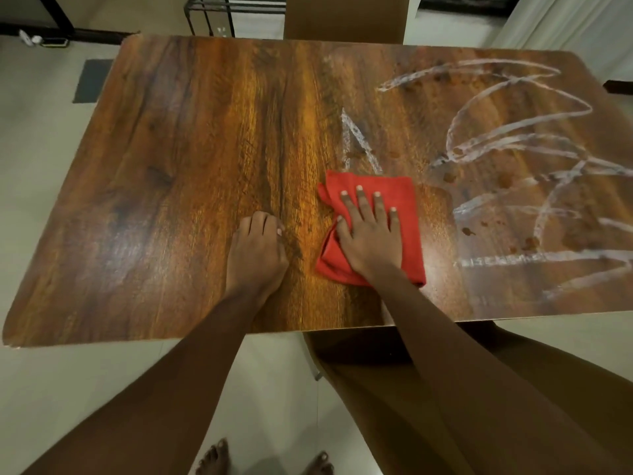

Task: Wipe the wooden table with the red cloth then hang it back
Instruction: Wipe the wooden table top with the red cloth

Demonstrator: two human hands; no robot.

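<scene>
The wooden table [178, 159] fills most of the view. A folded red cloth [407, 204] lies near its front middle. My right hand [370, 234] presses flat on the cloth with the fingers spread. My left hand [257, 255] rests on the bare wood just left of the cloth, fingers curled under, holding nothing. White smeared streaks [507, 138] and small brown spots cover the right half of the table. The left half shows bare wood grain.
A brown chair [346, 347] is tucked under the table's front edge, below my right arm. Another chair back [342, 15] stands at the far side. A black metal rack [219, 12] is behind the table. My bare feet show on the pale floor.
</scene>
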